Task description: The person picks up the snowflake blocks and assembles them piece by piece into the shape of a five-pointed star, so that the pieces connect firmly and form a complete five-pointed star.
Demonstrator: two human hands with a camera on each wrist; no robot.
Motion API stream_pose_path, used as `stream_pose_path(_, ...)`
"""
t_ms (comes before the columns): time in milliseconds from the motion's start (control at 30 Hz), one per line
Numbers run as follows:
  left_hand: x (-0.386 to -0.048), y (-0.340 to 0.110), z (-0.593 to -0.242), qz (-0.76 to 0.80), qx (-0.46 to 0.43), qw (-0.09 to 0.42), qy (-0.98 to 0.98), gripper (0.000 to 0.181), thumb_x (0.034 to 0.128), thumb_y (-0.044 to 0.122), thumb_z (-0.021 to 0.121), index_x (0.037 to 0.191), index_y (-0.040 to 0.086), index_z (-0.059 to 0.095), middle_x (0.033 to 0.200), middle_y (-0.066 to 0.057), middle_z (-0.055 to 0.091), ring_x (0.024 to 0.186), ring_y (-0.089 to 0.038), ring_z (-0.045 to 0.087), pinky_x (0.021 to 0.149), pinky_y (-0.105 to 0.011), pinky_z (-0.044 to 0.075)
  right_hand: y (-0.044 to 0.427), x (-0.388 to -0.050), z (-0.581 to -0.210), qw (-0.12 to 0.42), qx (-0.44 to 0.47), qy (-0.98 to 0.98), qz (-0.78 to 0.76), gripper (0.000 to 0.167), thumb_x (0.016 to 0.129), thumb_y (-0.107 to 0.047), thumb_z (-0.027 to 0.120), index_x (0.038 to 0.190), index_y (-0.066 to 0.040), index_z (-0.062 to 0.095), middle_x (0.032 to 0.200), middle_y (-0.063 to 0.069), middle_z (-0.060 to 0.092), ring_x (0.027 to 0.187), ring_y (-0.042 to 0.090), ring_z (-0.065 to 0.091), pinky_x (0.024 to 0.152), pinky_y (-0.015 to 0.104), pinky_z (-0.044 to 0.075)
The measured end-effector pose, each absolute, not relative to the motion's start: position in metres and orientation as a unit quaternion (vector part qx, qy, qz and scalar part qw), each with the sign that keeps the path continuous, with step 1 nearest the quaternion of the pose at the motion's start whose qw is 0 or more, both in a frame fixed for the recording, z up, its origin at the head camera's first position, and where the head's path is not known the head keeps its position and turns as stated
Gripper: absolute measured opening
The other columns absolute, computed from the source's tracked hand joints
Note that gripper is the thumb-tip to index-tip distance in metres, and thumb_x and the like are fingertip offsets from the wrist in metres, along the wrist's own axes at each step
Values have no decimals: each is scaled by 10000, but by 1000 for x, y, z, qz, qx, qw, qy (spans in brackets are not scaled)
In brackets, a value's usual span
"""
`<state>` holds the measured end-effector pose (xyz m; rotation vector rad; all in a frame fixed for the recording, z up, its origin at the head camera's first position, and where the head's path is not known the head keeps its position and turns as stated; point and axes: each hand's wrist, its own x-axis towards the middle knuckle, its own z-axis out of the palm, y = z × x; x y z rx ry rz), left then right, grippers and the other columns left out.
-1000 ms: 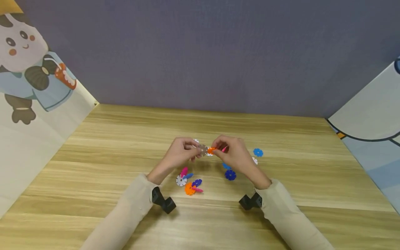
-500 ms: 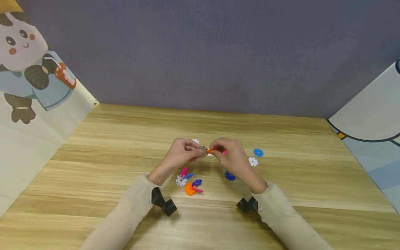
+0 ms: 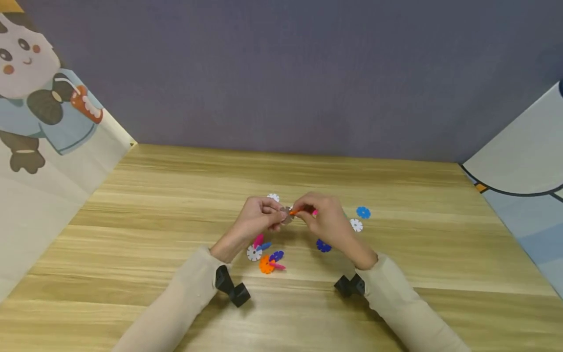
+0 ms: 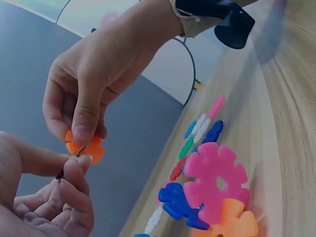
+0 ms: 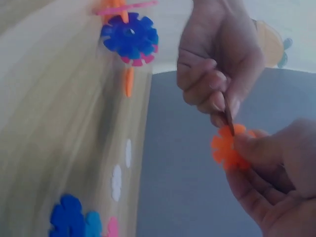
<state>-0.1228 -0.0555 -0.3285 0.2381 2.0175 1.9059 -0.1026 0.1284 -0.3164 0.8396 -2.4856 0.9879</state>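
Observation:
In the head view my left hand (image 3: 257, 216) pinches a brown notched plastic disc (image 3: 287, 215) between thumb and fingers. My right hand (image 3: 323, 215) pinches an orange notched disc (image 5: 223, 149) by its edge. Both discs are above the table. The right wrist view shows the brown disc edge-on, meeting the orange one crosswise at its rim; how deep the slots engage is hidden by fingertips. On the table nearer the person lie two joined clusters: a white disc (image 3: 254, 253) with pink and blue ones, and an orange disc (image 3: 266, 264) with dark blue and pink ones.
Loose discs lie around the hands: a dark blue disc (image 3: 323, 246), a white disc (image 3: 356, 225), a blue disc (image 3: 363, 212) and another white disc (image 3: 273, 197). Green and red discs (image 4: 185, 148) show in the left wrist view. A grey wall (image 3: 290, 78) stands behind the table.
My right hand has shifted slightly left, bringing the orange disc against the brown one. The orange disc has turned from facing the camera to nearly edge-on. My left hand keeps its grip.

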Motion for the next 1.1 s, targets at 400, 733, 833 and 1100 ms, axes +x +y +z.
stream_pose_path(400, -119, -59, -326, 686, 110, 182, 695, 113, 862, -29, 596, 924, -124, 596, 685, -3, 680, 511, -73, 552, 507, -191, 487, 132, -98, -310, 165, 323, -871, 332, 143, 784, 68, 710, 871, -45, 711, 861, 61, 714, 744, 163, 669, 637, 247, 548)
stream_pose_path(733, -118, -61, -327, 676, 121, 172, 706, 80, 862, 1, 603, 910, -54, 573, 697, -31, 698, 525, -99, 599, 477, -204, 437, 141, -96, -305, 176, 288, -887, 317, 126, 788, 32, 725, 887, -26, 673, 831, 75, 686, 725, 172, 642, 652, 307, 560)
stream_pose_path(833, -119, -64, -327, 671, 127, 168, 711, 80, 865, 11, 607, 912, -32, 559, 744, -82, 723, 544, -105, 629, 480, -211, 438, 144, -96, -303, 179, 284, -885, 323, 121, 791, 46, 714, 893, -2, 667, 831, 96, 688, 719, 185, 646, 653, 325, 563)
stream_pose_path(1100, -116, -66, -326, 665, 126, 177, 714, 87, 870, 9, 606, 925, -18, 544, 841, -178, 729, 582, -128, 650, 499, -223, 454, 153, -93, -298, 128, 253, -911, 298, 84, 808, 0, 716, 865, -38, 668, 797, 59, 666, 722, 164, 625, 644, 322, 556)
